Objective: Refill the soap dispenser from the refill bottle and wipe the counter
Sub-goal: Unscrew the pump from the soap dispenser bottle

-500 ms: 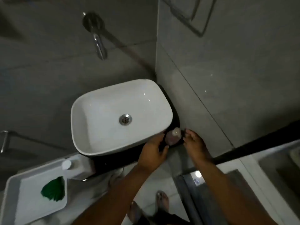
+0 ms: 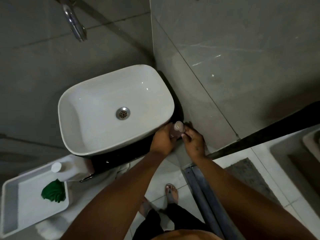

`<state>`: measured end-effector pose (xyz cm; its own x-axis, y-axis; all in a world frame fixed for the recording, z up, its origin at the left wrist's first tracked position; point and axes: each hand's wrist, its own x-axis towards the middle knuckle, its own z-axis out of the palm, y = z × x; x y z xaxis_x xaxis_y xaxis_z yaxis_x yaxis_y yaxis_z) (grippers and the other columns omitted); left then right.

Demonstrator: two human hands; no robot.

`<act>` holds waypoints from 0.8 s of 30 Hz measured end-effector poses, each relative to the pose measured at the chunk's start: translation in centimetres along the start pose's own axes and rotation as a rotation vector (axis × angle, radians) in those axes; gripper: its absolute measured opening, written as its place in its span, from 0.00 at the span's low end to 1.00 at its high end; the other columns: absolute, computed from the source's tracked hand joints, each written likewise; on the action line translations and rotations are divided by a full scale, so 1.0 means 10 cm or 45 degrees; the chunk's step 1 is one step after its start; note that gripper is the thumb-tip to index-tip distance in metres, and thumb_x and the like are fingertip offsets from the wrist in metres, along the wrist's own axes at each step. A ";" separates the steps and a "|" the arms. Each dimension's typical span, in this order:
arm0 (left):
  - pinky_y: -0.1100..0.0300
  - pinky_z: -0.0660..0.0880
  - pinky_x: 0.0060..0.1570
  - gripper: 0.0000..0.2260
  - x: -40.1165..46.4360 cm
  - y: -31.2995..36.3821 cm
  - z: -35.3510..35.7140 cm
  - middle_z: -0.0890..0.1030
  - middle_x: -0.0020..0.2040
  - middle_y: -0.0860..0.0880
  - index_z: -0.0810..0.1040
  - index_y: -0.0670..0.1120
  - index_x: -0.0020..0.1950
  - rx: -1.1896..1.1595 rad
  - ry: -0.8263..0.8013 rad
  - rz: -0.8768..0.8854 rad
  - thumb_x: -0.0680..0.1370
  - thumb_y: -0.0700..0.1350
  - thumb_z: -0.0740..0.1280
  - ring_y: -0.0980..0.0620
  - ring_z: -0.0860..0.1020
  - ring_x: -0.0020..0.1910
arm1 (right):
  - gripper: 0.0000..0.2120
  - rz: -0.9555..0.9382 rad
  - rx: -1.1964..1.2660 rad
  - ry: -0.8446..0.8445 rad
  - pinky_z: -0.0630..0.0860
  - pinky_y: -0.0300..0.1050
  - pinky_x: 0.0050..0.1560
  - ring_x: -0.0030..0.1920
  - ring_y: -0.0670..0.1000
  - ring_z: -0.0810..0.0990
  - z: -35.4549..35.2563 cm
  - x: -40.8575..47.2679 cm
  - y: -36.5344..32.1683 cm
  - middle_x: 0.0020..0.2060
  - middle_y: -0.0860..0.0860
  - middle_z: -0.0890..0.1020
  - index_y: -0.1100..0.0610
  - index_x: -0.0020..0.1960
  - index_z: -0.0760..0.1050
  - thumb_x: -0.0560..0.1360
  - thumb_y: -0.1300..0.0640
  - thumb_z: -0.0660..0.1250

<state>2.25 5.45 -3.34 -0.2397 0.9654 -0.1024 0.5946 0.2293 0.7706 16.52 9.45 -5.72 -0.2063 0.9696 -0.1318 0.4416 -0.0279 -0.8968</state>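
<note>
The soap dispenser (image 2: 178, 128), a small clear bottle with a pale round top, stands on the black counter (image 2: 124, 157) at the right front corner of the white basin (image 2: 103, 135). My left hand (image 2: 161, 139) wraps its left side. My right hand (image 2: 194, 140) touches its right side with the fingertips. The white refill bottle (image 2: 69, 170) with a white cap stands at the counter's left end, apart from both hands. A green cloth (image 2: 53, 191) lies in a white tray (image 2: 12, 205) at the lower left.
A chrome tap (image 2: 76, 26) juts from the grey wall above the basin. A tiled wall runs along the right of the counter. Below are a tiled floor, my sandalled feet (image 2: 171, 193) and a metal floor rail (image 2: 204, 187).
Both hands have closed in a little tighter on the dispenser. The view has shifted slightly; the dispenser stays in its corner.
</note>
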 end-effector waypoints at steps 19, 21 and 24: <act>0.57 0.76 0.69 0.25 -0.65 0.54 -1.51 0.82 0.65 0.60 0.79 0.57 0.67 -0.291 -0.118 0.273 0.72 0.47 0.79 0.58 0.80 0.66 | 0.33 -0.203 0.341 -0.655 0.80 0.42 0.58 0.60 0.44 0.82 -0.42 -0.34 -0.96 0.59 0.39 0.83 0.33 0.61 0.76 0.58 0.37 0.82; 0.58 0.68 0.75 0.25 -0.66 0.59 -1.69 0.79 0.71 0.58 0.76 0.53 0.73 -0.356 -0.138 0.240 0.77 0.47 0.76 0.58 0.75 0.73 | 0.34 -0.246 0.300 -0.677 0.79 0.46 0.58 0.61 0.43 0.82 -0.36 -0.32 -1.05 0.59 0.39 0.83 0.33 0.62 0.75 0.58 0.37 0.82; 0.54 0.74 0.71 0.14 -0.67 0.66 -1.86 0.85 0.63 0.54 0.83 0.46 0.64 -0.432 -0.134 0.177 0.79 0.41 0.75 0.54 0.81 0.67 | 0.33 -0.301 0.275 -0.714 0.79 0.44 0.58 0.60 0.43 0.82 -0.25 -0.30 -1.19 0.58 0.40 0.84 0.35 0.63 0.76 0.59 0.39 0.82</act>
<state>-6.49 -1.80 14.14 -0.0845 0.9959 -0.0328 0.3234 0.0585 0.9444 14.10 7.50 6.42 -0.7271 0.6831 -0.0687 0.1546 0.0654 -0.9858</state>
